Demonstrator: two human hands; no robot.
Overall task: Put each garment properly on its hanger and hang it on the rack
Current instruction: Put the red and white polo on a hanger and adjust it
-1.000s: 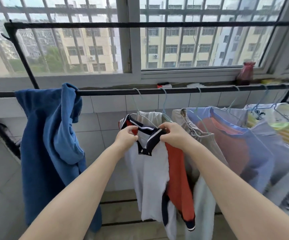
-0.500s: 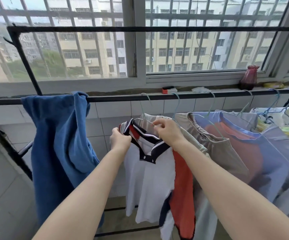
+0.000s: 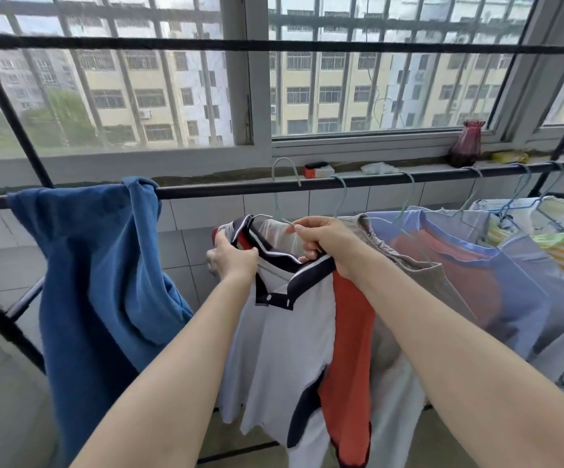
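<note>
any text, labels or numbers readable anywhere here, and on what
None can be read.
Small red and white box on the sill: any print is too small and blurred to read.
White and orange shirt, gripped by the left hand and right hand: no lettering shows.
Blue garment over the rack bar: plain.
Buildings outside the window: no signs legible.

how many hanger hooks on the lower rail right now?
6 visible on the rail: polo's hook, next, third, fourth, two far right. More may sit beyond the right edge.
</note>
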